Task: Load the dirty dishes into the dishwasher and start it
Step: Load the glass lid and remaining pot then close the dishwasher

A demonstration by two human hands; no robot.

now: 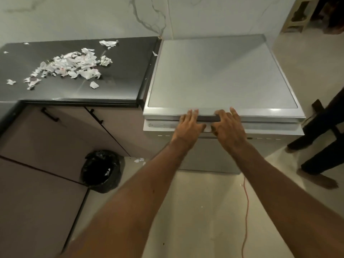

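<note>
The silver dishwasher [219,71] stands right of the dark counter, and a dark gap shows between its flat top and the upper edge of its door [270,126]. Both my hands are at the middle of that edge. My left hand [188,127] lies with straight fingers against the door's top, fingertips reaching the lip of the lid. My right hand [228,129] is beside it, most fingers curled into the gap over the door's edge and one finger straight. No dishes are in view.
Torn paper scraps [72,66] litter the dark counter [115,86] on the left. A bin with a black bag [101,171] stands on the floor by the cabinets. Another person's legs [320,144] are close at the right. A red cord [246,211] runs along the floor.
</note>
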